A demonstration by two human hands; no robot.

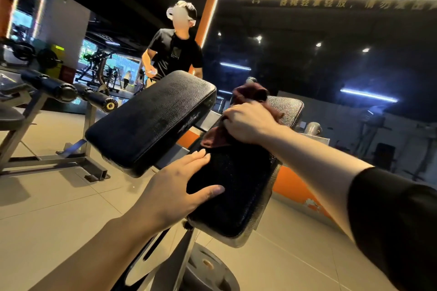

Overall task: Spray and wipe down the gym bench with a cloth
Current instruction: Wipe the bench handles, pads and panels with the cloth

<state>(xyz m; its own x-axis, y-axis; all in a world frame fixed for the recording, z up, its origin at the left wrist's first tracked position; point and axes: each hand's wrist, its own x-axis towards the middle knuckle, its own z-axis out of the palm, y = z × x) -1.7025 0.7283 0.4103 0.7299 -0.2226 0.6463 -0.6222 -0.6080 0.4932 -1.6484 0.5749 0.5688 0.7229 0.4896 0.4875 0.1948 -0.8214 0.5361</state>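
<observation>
Nearest, the left hand rests flat, fingers straight, on the near edge of the black bench pad, whose long axis runs away toward the mirror. Farther up, the right hand grips a maroon cloth against it.

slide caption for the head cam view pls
Right hand wipes a black bench pad with a dark red cloth while the left hand steadies the pad.
</observation>
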